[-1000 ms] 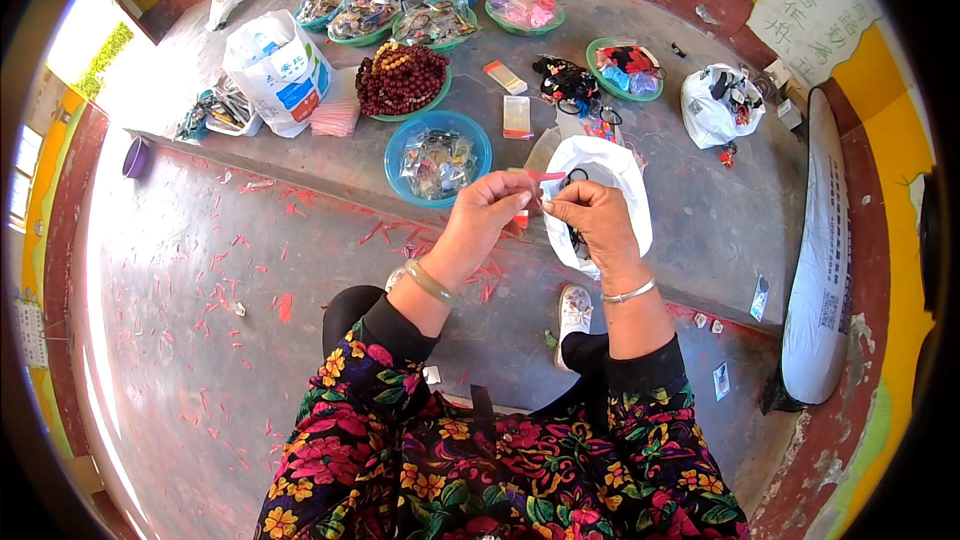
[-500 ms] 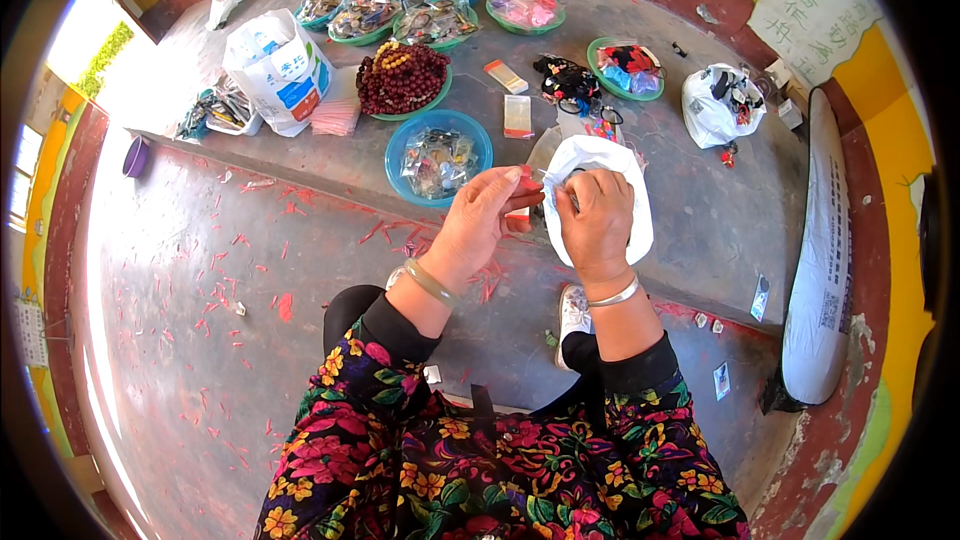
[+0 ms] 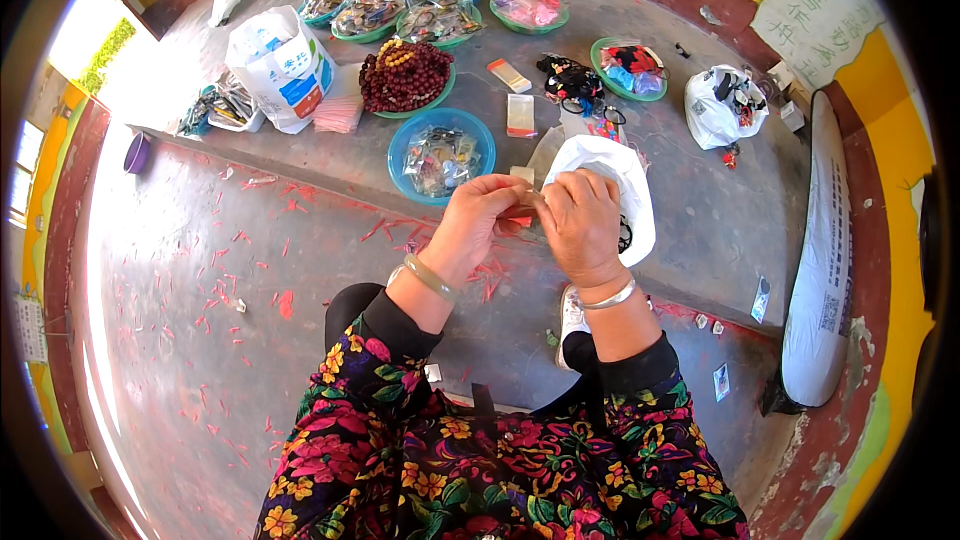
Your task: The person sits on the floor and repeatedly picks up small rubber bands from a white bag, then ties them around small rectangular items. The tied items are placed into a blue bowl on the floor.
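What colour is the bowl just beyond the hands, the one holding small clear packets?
The bowl is blue, with a lighter turquoise rim; the head view shows it plainly.

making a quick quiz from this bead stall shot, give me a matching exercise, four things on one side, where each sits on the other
Things:
1. blue bowl
2. dark red bead pile
3. white printed bag
4. long white sack

Places:
A. far right, along the yellow wall
B. just beyond the left hand
C. left of the bead pile
D. in a green bowl behind the blue bowl

Pairs: 1-B, 2-D, 3-C, 4-A
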`<state>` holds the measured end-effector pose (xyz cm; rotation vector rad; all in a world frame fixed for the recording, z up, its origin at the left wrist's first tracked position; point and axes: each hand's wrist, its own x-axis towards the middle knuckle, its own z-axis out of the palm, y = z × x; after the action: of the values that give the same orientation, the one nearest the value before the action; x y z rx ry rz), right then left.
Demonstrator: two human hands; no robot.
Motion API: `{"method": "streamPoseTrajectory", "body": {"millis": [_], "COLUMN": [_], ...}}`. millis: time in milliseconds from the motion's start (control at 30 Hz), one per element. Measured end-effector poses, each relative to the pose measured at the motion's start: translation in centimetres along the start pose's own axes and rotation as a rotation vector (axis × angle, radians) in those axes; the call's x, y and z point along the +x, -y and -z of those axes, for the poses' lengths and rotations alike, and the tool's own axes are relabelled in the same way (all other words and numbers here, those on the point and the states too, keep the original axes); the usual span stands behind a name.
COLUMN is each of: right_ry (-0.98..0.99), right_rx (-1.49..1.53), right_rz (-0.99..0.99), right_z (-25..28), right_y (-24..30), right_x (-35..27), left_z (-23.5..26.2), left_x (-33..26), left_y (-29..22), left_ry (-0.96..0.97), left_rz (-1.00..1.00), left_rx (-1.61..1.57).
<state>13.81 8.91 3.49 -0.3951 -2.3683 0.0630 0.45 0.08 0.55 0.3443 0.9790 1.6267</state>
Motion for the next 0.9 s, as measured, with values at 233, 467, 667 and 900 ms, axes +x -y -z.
{"method": "streamPoseTrajectory", "body": {"millis": [233,467,667,900], "right_ry": [0.058,0.206,0.183,0.171], "right_rx": [0.744,1.517,1.466,1.366], "right_rz": [-0.699,-1.073,-1.118,-1.067], "right_z": [1.6,0.7,-0.1,-0.2], "right_y": [-3.0,-3.4,-3.2,-3.3], "right_x": [0.0,-0.7,-1.2,-1.4], "left_z": [-0.1,-0.6,-0.4,-0.8], "left_x": [-0.5,-0.4,-0.6,-1.0], "left_y": [-1.4,-1.0,-1.2,-1.4], "left_ry": [-0.052,-0.036,0.000,0.032], "left_rz": [-0.062,-0.085,-0.009,0.100], "left_rx": [0.111,0.182,0.148,0.045]}}
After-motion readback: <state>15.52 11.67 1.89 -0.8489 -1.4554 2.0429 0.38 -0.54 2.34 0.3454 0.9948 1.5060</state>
